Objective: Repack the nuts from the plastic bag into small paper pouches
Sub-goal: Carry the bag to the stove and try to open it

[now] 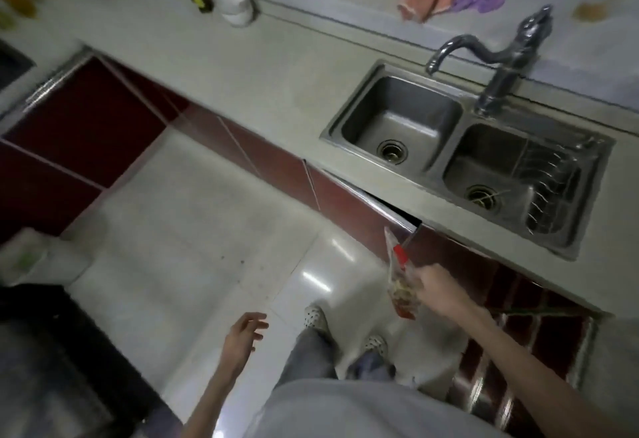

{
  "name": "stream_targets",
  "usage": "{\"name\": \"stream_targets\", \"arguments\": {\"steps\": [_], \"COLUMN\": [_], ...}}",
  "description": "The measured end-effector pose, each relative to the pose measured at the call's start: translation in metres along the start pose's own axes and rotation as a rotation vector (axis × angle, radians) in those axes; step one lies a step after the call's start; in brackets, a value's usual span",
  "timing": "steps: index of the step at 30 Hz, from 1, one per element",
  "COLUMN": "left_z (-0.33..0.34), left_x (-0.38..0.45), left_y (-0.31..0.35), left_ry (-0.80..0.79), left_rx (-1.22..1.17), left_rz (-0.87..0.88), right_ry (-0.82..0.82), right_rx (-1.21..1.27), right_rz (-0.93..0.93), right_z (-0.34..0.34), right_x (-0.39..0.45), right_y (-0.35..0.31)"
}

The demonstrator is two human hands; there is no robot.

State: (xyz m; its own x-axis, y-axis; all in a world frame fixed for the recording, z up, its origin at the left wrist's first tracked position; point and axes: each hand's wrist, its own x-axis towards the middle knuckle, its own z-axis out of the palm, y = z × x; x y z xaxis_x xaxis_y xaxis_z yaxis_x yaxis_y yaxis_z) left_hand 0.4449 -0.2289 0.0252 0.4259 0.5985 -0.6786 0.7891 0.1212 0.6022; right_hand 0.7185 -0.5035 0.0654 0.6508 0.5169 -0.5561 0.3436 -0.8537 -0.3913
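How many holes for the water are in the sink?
2: one drain in the left basin, one drain in the right basin beside the dish rack.

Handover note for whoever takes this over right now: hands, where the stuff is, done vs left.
Right hand: grips the plastic bag of nuts, held in the air in front of the cabinet doors, below the counter edge beside the double sink.
Left hand: open, holds nothing, over the floor.
Paper pouches: none in view.
Done: bag is in hand; no nuts repacked as far as the view shows.
Left: find the pouches, set the bag down, open it, fill the pouches.
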Motion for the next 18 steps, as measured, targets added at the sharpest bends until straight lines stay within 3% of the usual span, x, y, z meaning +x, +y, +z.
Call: {"name": "stream_targets", "arguments": {"steps": [7,18], "left_z": [-0.018,-0.09], "left_x": [-0.042,-0.046], "left_y": [-0.074,-0.122], "left_ry": [0.122,0.217], "left_rx": [-0.285,-0.433], "left_rz": [-0.141,-0.162], "right_ry": [-0.04,-0.177], "right_rx": [-0.194,-0.304], "right_rz": [-0.133,-0.044], "right_z": [0.004,0.056], "right_x": [0.017,0.026], "right_y": [-0.045,-0.097]}}
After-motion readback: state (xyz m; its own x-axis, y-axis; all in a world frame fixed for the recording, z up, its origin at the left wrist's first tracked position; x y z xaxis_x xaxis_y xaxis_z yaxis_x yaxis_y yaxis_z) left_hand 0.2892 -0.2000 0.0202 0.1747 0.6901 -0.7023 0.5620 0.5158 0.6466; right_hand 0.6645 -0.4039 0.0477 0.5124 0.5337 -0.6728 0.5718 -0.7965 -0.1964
